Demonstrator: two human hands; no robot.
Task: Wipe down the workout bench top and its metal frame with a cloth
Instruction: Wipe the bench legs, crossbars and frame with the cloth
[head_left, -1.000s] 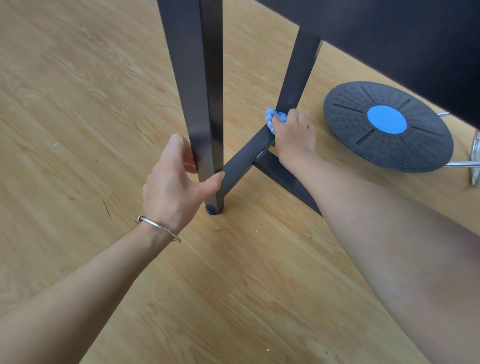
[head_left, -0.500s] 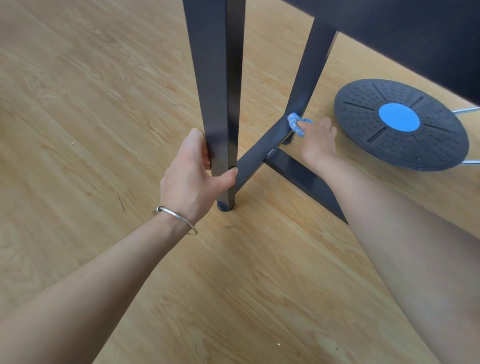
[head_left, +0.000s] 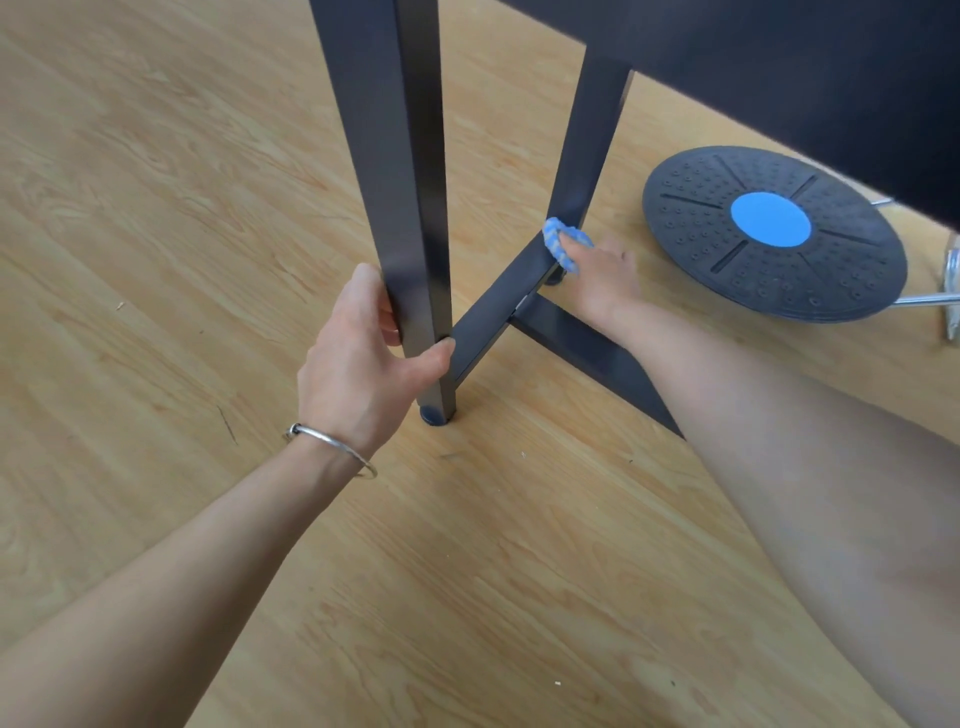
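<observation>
Two hands are seen low at the frame of the bench (head_left: 805, 67), just above the wooden floor (head_left: 156, 208). Two upright legs are counted. The near leg (head_left: 395, 182) is gripped close to its foot by the left hand (head_left: 358, 358), with the fingers wrapped behind and the thumb laid across the front. One silver bracelet (head_left: 332, 441) is worn on that wrist. Two low bars are counted too: a crossbar (head_left: 498, 296) joining the legs, and a second bar (head_left: 587, 343) running off it beneath the right forearm. One blue cloth (head_left: 558, 244) is bunched in the fingers of the right hand (head_left: 602, 275) and pressed where the crossbar meets the far leg (head_left: 587, 150). One round black disc (head_left: 727, 270) with a blue centre is laid flat on the floor, just beyond that hand.
</observation>
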